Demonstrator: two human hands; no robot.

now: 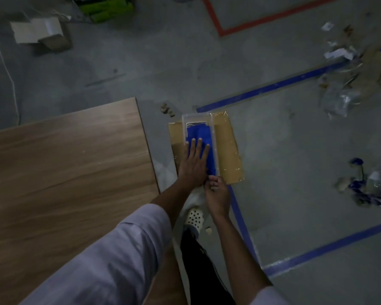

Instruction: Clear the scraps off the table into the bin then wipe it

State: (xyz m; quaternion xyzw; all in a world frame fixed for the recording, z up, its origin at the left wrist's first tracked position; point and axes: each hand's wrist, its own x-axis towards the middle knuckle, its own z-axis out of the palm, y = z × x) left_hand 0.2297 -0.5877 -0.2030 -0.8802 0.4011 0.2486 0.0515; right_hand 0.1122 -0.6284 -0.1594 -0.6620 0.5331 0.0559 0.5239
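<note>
Left hand (196, 160) lies flat, fingers straight, pressing on the blue cloth (199, 133) inside a clear box (196, 118) that sits on cardboard (228, 150) on the floor, at 3 o'clock from the table (64, 168). Right hand (217, 194) is curled at the cloth's near end, at 6 o'clock of the box; in this dim light I cannot tell whether it pinches the cloth or the box rim. Scraps (339, 95) lie on the floor at 2 o'clock, well apart from the box; no bin shows. Risks, as I judge them: if the cloth is pulled while the left palm pins it, the light box may slide off the cardboard or tip. A dragged cloth could also brush the gritty floor and then smear dirt across the table during the wipe.
</note>
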